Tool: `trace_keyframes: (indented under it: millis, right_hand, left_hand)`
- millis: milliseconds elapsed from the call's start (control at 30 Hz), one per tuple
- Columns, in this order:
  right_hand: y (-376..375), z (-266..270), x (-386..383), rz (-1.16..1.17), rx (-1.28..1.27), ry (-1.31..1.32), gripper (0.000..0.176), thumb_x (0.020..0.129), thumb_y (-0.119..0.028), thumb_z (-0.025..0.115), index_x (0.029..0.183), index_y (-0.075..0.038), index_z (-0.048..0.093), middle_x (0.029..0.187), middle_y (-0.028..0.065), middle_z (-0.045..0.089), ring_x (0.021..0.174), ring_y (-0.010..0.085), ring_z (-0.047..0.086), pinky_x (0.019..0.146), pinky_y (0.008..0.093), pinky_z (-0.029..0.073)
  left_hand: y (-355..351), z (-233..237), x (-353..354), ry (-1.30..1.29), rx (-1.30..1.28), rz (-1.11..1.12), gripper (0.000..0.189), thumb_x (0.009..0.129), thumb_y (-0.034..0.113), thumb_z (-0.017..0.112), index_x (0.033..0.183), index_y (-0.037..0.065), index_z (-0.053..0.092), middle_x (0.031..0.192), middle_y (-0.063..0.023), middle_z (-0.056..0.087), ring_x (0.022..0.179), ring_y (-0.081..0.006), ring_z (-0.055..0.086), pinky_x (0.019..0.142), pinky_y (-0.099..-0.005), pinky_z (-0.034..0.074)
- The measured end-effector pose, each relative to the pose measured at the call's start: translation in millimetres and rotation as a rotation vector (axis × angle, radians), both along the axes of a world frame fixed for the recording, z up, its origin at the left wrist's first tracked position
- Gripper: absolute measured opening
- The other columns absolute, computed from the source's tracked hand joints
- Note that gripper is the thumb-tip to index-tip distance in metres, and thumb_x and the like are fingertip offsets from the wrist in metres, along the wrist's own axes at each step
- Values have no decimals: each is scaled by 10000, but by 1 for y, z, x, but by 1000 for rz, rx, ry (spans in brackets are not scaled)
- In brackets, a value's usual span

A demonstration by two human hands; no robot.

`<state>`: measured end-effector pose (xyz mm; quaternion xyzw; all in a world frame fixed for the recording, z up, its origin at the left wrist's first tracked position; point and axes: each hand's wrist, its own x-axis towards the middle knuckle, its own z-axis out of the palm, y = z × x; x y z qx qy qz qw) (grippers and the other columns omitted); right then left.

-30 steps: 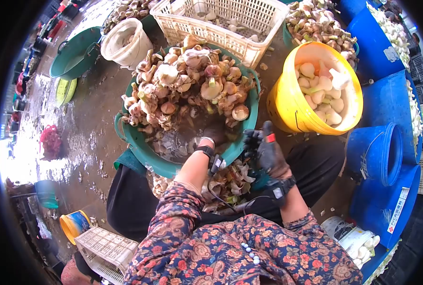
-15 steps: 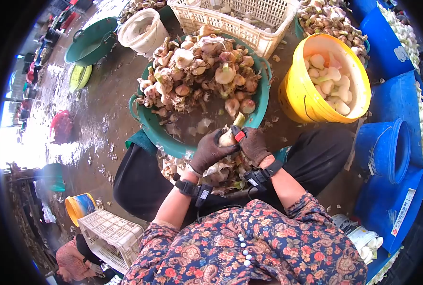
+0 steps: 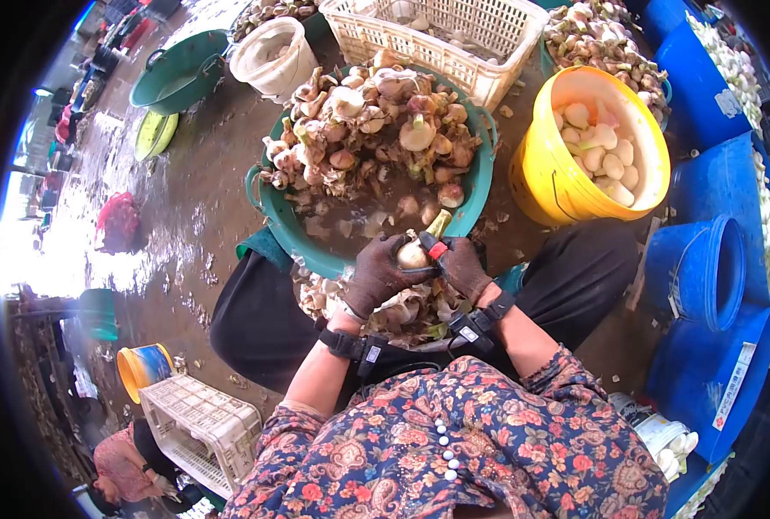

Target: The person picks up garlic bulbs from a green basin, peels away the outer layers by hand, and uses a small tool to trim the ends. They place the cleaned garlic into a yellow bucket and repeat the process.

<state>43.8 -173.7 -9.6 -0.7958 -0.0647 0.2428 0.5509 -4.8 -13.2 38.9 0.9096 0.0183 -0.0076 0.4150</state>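
My left hand (image 3: pixel 376 274), in a dark glove, grips an unpeeled garlic bulb (image 3: pixel 413 253) just over the near rim of the green basin (image 3: pixel 274 216). My right hand (image 3: pixel 464 266), also gloved, holds a small knife with a red handle (image 3: pixel 436 248) against the bulb's stem end. The basin is heaped with unpeeled garlic bulbs (image 3: pixel 376 121) at its far side. Loose garlic skins (image 3: pixel 402 310) pile in my lap under both hands. A yellow bucket (image 3: pixel 547 177) of peeled white bulbs stands to the right.
A white plastic crate (image 3: pixel 419 39) sits behind the basin, a white bucket (image 3: pixel 272 54) and a second green basin (image 3: pixel 182 73) at far left. Blue barrels (image 3: pixel 696 268) line the right side. Another crate (image 3: pixel 199 424), a small yellow bucket (image 3: pixel 141 368) and a person (image 3: pixel 121 463) are at lower left.
A second ago my left hand reached into the basin and the right hand was raised apart. Both hands have since come together over my lap, with a garlic bulb in the left.
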Motion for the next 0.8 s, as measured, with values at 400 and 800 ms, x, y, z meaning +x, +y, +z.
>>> trace_keyframes:
  millis: [400,800]
  right_hand:
    - [5,-20,1,-148,628,638,330,888,-375,538,741,-82,572,599,-28,494,521,76,437,468,233,332]
    - [8,-34,0,126,535,457,242,878,-305,579,918,-66,565,683,-61,462,612,46,393,535,207,331]
  left_hand:
    - [9,-16,-14,389,-964,196,482,784,209,688,1162,-46,533,1035,-51,614,919,-124,568,828,-263,445]
    - [18,-23,-13,215,-101,-4,297,784,133,690,1025,-20,609,972,-58,647,881,-135,584,732,-260,467]
